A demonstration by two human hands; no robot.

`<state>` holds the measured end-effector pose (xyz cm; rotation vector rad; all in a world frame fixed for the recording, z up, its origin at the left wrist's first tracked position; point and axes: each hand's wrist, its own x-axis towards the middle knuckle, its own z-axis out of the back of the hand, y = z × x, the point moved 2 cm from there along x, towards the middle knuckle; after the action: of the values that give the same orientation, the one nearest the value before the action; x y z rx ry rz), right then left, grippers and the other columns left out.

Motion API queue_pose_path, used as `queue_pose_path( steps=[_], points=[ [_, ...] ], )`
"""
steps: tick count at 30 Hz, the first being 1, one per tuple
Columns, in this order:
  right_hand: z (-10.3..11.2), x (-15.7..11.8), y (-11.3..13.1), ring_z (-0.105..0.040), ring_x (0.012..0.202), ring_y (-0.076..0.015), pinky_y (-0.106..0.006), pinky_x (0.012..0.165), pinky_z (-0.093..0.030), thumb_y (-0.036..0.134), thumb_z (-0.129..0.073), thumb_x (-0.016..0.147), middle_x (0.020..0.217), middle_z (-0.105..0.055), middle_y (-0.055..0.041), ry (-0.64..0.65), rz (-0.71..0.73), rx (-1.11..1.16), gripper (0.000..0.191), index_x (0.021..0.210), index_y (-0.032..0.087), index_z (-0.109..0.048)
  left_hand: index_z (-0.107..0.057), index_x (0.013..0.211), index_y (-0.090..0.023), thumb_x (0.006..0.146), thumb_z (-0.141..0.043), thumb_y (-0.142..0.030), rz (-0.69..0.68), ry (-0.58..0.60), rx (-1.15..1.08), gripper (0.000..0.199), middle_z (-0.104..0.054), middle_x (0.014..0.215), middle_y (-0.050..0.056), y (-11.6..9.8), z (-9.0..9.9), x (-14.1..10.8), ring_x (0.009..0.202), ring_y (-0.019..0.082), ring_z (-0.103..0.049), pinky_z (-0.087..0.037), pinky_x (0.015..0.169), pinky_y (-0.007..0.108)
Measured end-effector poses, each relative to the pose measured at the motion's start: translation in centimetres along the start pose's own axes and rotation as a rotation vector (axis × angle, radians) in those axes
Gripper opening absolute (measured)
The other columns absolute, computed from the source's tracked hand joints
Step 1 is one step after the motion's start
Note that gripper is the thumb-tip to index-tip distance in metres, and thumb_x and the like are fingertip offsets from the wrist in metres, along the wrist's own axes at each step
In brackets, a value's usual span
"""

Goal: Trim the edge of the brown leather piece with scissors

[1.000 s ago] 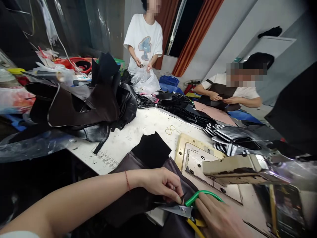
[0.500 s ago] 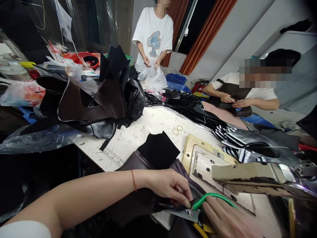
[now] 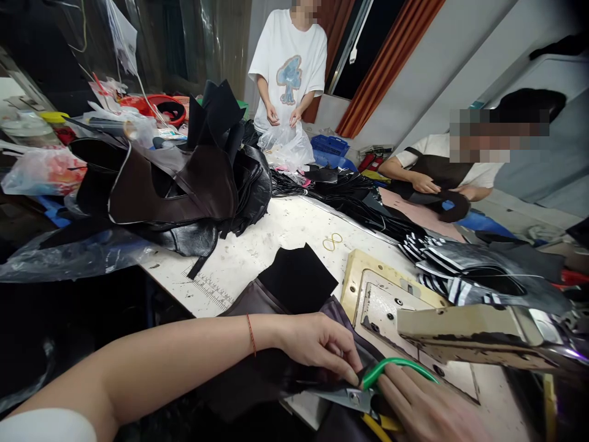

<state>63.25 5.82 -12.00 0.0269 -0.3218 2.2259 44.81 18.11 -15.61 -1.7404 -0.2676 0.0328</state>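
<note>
My left hand (image 3: 324,347) pinches the edge of a dark brown leather piece (image 3: 262,362), its thumb and fingertips pressed together beside the scissor pivot. In my right hand (image 3: 427,402) is a pair of scissors (image 3: 353,398) with one green and one yellow handle. The steel blades point left, below my left hand, and lie against the leather; exactly where they meet it is hidden in the dark. A black fabric panel (image 3: 297,277) sticks out from the far side of the leather onto the white table (image 3: 285,227).
A sewing machine arm (image 3: 464,334) stands close on the right. Stacked brown and black leather pieces (image 3: 179,190) fill the left. Striped pieces (image 3: 460,270) lie beyond the machine. One co-worker (image 3: 288,67) stands opposite with a plastic bag; another (image 3: 483,156) sits at right handling a dark piece.
The view has shifted slightly, while my hands and the scissors keep nearly the same place on the leather. At right, the co-worker's dark piece has turned and their hand has moved with it.
</note>
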Motion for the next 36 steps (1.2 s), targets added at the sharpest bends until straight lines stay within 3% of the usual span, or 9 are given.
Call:
queue_pose_path(
  steps=[7, 12, 20, 25, 28, 30, 33, 34, 36],
  points=[
    [1.0, 1.3, -0.2, -0.052, 0.055, -0.0177, -0.033, 0.054, -0.031, 0.005, -0.041, 0.073, 0.067, -0.056, 0.0012, -0.065, -0.004, 0.023, 0.022, 0.079, 0.026, -0.045, -0.066, 0.075, -0.014, 0.062, -0.069, -0.079, -0.052, 0.007, 0.01, 0.066, -0.055, 0.079, -0.001, -0.2, 0.0, 0.1, 0.057, 0.006, -0.056, -0.047, 0.055, 0.02],
    [1.4, 2.3, 0.3, -0.051, 0.053, -0.0173, -0.032, 0.051, -0.031, 0.012, -0.041, 0.079, 0.065, -0.055, 0.0015, -0.108, 0.016, 0.025, 0.015, 0.08, 0.026, -0.044, -0.067, 0.075, -0.014, 0.064, -0.068, -0.079, -0.091, 0.014, 0.024, 0.066, -0.054, 0.079, -0.001, -0.4, 0.1, 0.1, 0.056, 0.006, -0.056, -0.046, 0.055, 0.02],
    [0.3, 1.3, -0.1, -0.052, 0.057, -0.0179, -0.032, 0.054, -0.033, 0.009, -0.046, 0.076, 0.07, -0.057, 0.0012, -0.036, 0.038, 0.056, 0.018, 0.083, 0.025, -0.046, -0.066, 0.074, -0.015, 0.066, -0.067, -0.078, -0.12, 0.022, 0.033, 0.064, -0.055, 0.077, -0.001, -0.6, 0.0, 0.1, 0.057, 0.006, -0.056, -0.046, 0.057, 0.02],
    [0.6, 1.6, 0.0, -0.05, 0.057, -0.0177, -0.033, 0.054, -0.032, 0.006, -0.044, 0.071, 0.068, -0.057, 0.0014, -0.102, 0.024, 0.07, 0.021, 0.08, 0.025, -0.046, -0.066, 0.076, -0.015, 0.07, -0.064, -0.078, -0.131, 0.02, 0.074, 0.063, -0.055, 0.077, -0.001, -0.4, 0.1, 0.1, 0.057, 0.007, -0.055, -0.045, 0.056, 0.021],
    [0.7, 1.8, 0.2, -0.048, 0.054, -0.0175, -0.033, 0.054, -0.03, 0.007, -0.044, 0.068, 0.065, -0.055, 0.0016, -0.142, 0.02, 0.066, 0.02, 0.077, 0.026, -0.046, -0.067, 0.077, -0.015, 0.079, -0.065, -0.069, -0.141, 0.002, 0.142, 0.053, -0.054, 0.075, -0.001, -0.3, 0.5, 0.0, 0.059, 0.008, -0.051, -0.042, 0.057, 0.021],
    [0.6, 1.8, 0.5, -0.048, 0.054, -0.0176, -0.033, 0.053, -0.03, 0.005, -0.044, 0.064, 0.065, -0.055, 0.0016, -0.128, -0.013, 0.073, 0.024, 0.076, 0.026, -0.046, -0.068, 0.078, -0.015, 0.085, -0.069, -0.052, -0.151, -0.015, 0.214, 0.037, -0.055, 0.076, 0.0, -0.9, 0.3, -0.1, 0.064, 0.01, -0.051, -0.042, 0.06, 0.022],
    [0.2, 1.6, 1.0, -0.053, 0.06, -0.0199, -0.034, 0.055, -0.033, 0.007, -0.048, 0.06, 0.071, -0.06, 0.0002, 0.038, -0.096, 0.107, 0.026, 0.078, 0.025, -0.051, -0.07, 0.092, -0.014, 0.086, -0.07, -0.026, -0.135, -0.058, 0.383, 0.013, -0.057, 0.08, 0.001, -3.0, -1.3, -0.8, 0.071, 0.013, -0.053, -0.041, 0.065, 0.023],
    [0.1, 1.6, 1.2, -0.056, 0.065, -0.0221, -0.034, 0.055, -0.034, 0.013, -0.052, 0.063, 0.077, -0.063, -0.0016, 0.151, -0.13, 0.12, 0.024, 0.085, 0.024, -0.056, -0.068, 0.103, -0.014, 0.082, -0.073, -0.022, -0.104, -0.081, 0.477, 0.023, -0.058, 0.082, 0.002, -3.8, -2.2, -1.3, 0.069, 0.014, -0.053, -0.041, 0.065, 0.025],
    [0.0, 1.6, 1.3, -0.06, 0.07, -0.0246, -0.036, 0.056, -0.035, 0.024, -0.057, 0.063, 0.084, -0.065, -0.004, 0.346, -0.182, 0.142, 0.024, 0.087, 0.023, -0.058, -0.064, 0.106, -0.016, 0.078, -0.079, -0.034, 0.146, -0.148, 0.974, 0.036, -0.063, 0.09, 0.005, -4.6, -3.7, -2.9, 0.072, 0.02, -0.057, -0.044, 0.066, 0.029]
  ],
)
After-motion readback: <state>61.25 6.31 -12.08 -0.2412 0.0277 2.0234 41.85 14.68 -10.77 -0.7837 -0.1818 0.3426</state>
